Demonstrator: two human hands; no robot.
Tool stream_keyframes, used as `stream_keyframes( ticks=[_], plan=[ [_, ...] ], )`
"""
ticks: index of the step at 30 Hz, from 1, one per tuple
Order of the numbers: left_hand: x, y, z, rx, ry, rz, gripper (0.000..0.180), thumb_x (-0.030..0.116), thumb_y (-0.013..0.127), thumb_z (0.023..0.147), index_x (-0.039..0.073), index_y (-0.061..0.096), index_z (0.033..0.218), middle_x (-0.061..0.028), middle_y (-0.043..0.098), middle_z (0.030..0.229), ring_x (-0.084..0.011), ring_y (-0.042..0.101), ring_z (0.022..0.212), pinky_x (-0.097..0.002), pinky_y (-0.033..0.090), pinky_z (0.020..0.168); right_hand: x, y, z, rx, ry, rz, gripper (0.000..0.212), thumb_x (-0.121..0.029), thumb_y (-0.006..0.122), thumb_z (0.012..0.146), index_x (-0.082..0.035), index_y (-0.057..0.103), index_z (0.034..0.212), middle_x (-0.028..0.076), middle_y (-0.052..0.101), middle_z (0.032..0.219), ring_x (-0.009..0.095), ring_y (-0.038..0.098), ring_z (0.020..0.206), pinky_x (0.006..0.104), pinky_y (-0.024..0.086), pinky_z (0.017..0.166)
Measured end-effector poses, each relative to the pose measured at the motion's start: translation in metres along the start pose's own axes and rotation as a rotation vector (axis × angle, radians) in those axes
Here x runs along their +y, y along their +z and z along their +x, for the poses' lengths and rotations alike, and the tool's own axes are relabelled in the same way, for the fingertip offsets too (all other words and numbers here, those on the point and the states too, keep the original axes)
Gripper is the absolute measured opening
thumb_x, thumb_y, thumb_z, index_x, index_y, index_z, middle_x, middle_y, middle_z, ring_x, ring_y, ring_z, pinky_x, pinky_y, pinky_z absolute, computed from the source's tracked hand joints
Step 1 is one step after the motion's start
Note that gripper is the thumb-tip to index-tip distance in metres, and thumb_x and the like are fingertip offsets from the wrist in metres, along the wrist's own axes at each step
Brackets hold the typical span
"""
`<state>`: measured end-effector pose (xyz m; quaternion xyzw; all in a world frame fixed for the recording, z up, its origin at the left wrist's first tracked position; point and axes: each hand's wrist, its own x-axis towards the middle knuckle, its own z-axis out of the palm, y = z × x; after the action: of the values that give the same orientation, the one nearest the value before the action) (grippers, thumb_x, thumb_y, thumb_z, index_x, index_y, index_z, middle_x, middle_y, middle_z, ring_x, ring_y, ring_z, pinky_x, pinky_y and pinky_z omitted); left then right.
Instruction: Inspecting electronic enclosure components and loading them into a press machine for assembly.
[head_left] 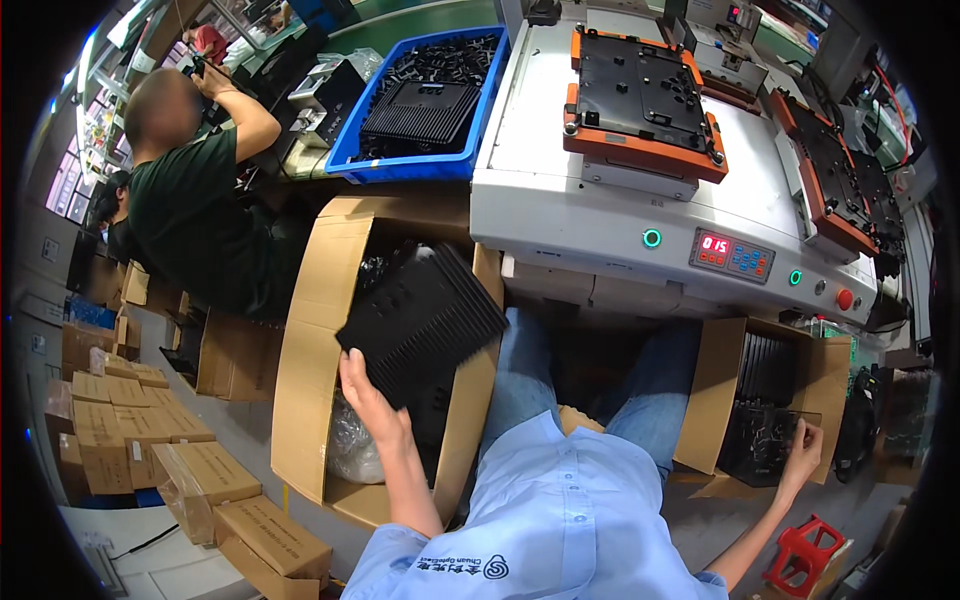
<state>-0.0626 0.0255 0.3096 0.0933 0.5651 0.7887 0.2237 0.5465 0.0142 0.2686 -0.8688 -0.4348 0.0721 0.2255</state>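
My left hand point(372, 402) grips the near-left edge of a black ribbed plastic panel point(425, 315). The panel is tilted over an open cardboard box point(315, 345) at my left, which also holds dark parts and clear plastic wrap point(354, 445). Down at my right, my right hand point(803, 452) pinches the edge of a dark glossy plate point(762, 442). That plate lies at the mouth of a second cardboard box point(707, 395), where several black ribbed parts point(768, 365) stand. The fingertips behind the plate are partly hidden.
Ahead stands a white machine point(600, 222) with lit buttons and orange fixtures point(640, 160) carrying black panels. A blue bin point(400, 172) of small black parts sits left of it. A person in a dark shirt point(195, 220) works at far left, near stacked cartons point(110, 430). A red stool point(803, 552) stands lower right.
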Motion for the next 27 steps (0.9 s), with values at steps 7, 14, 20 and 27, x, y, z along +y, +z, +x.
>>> stream_keyframes(
  ticks=[7, 14, 20, 27],
  plan=[
    [-0.053, 0.004, -0.041, -0.601, -0.484, 0.298, 0.025, 0.015, 0.058, 0.094, -0.001, 0.059, 0.114, -0.0011, 0.064, 0.1, -0.0068, 0.058, 0.09, -0.0217, 0.046, 0.08, -0.161, -0.002, -0.063, -0.238, -0.169, 0.751, 0.011, -0.011, 0.058, 0.094, -0.001, 0.057, 0.097, 0.006, 0.062, 0.09, 0.013, 0.063, 0.08, 0.0256, 0.05, 0.072],
    [-0.113, 0.045, -0.061, -0.982, -0.761, 0.271, 0.023, 0.02, 0.056, 0.096, 0.003, 0.06, 0.109, 0.0018, 0.063, 0.095, -0.0035, 0.057, 0.084, -0.0195, 0.045, 0.075, -0.252, 0.099, -0.118, -0.594, -0.371, 0.902, 0.013, -0.007, 0.067, 0.082, 0.0, 0.065, 0.093, 0.008, 0.068, 0.094, 0.016, 0.063, 0.087, 0.0283, 0.049, 0.079],
    [-0.129, 0.05, -0.063, -1.02, -0.815, 0.219, 0.024, 0.022, 0.054, 0.096, 0.002, 0.059, 0.11, 0.001, 0.063, 0.096, -0.0042, 0.057, 0.084, -0.0201, 0.046, 0.075, -0.23, 0.14, -0.12, -0.39, -0.663, 0.576, 0.015, -0.01, 0.068, 0.081, 0.0, 0.064, 0.09, 0.01, 0.068, 0.095, 0.023, 0.063, 0.088, 0.0319, 0.049, 0.08],
    [-0.135, 0.047, -0.067, -1.056, -0.735, 0.228, 0.026, 0.022, 0.054, 0.096, 0.001, 0.058, 0.112, -0.001, 0.063, 0.098, -0.0057, 0.059, 0.086, -0.0211, 0.047, 0.076, -0.229, 0.144, -0.125, -0.508, -0.508, 0.672, 0.014, -0.01, 0.066, 0.083, 0.001, 0.064, 0.092, 0.01, 0.069, 0.099, 0.022, 0.064, 0.093, 0.0314, 0.048, 0.085]
  ],
)
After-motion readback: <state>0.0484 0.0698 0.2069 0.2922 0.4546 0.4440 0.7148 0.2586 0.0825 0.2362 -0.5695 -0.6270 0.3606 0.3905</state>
